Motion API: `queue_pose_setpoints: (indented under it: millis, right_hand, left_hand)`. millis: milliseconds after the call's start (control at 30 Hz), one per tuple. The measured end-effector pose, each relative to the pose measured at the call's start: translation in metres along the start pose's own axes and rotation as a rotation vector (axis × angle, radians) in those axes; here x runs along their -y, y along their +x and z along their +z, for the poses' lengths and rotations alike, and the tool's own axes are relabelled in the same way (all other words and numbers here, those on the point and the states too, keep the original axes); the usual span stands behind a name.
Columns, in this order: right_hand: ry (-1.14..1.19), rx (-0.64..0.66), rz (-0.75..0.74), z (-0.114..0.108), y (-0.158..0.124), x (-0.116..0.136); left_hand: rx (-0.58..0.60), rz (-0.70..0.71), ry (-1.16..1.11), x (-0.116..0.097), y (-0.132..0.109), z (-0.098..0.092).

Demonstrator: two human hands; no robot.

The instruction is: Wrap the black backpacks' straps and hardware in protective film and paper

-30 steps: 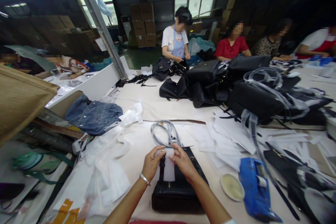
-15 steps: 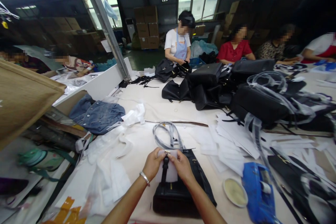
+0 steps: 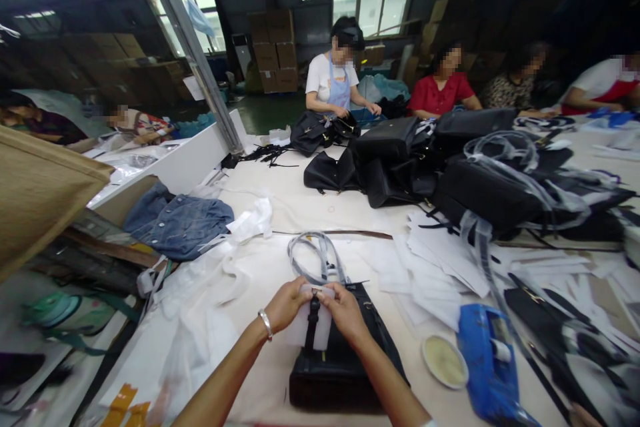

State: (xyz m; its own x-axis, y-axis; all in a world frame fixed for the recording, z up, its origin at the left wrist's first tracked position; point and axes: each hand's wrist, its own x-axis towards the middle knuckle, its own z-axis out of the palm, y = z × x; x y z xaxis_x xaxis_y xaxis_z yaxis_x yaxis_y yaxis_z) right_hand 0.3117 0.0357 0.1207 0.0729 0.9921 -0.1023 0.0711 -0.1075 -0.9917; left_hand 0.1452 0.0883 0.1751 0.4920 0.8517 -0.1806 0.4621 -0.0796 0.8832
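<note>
A black handbag [image 3: 345, 367] lies flat on the table in front of me. A white foam sheet [image 3: 305, 327] covers its upper front, with a black strap and small gold buckle [image 3: 313, 310] lying over it. My left hand [image 3: 285, 303] pinches the sheet's top left edge, fingers closed. From the right, my right hand [image 3: 345, 310] pinches the sheet beside the buckle, fingers closed. The bag's plastic-wrapped handles [image 3: 315, 257] loop away just beyond my hands.
A blue tape dispenser [image 3: 487, 363] and a round dish [image 3: 444, 360] sit to the right. White paper sheets [image 3: 440, 253] and piled black bags [image 3: 480, 180] fill the right side. White foam wrap [image 3: 200, 333] and a denim garment [image 3: 177, 220] lie left. Several people work at the far side.
My hands have shifted together at the buckle, pressing the white sheet down under the strap. The bag has stayed in place.
</note>
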Motion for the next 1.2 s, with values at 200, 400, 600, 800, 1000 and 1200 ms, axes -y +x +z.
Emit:
queue_pose_setpoints:
  millis: [200, 400, 600, 800, 1000, 1200]
  right_hand:
    - [-0.001, 0.015, -0.008, -0.005, -0.001, 0.0]
    - [-0.201, 0.011, -0.114, -0.002, -0.003, 0.014]
    - [-0.109, -0.028, -0.111, -0.004, -0.019, 0.025]
    - [0.491, 0.256, 0.199, -0.029, -0.023, 0.007]
    - [0.449, 0.299, 0.145, -0.031, -0.012, 0.005]
    - [0.297, 0.254, 0.077, -0.021, -0.003, 0.014]
  left_hand:
    - [0.032, -0.115, -0.775, 0.006, -0.023, 0.028]
    - [-0.045, -0.12, -0.966, 0.002, -0.032, 0.051]
    - [-0.319, -0.149, -0.756, 0.008, -0.029, 0.06]
    - [-0.195, -0.065, -0.717, 0.001, -0.034, 0.056]
    - [-0.052, -0.077, -0.715, -0.005, -0.029, 0.056]
    - [-0.173, -0.092, -0.596, -0.005, -0.021, 0.071]
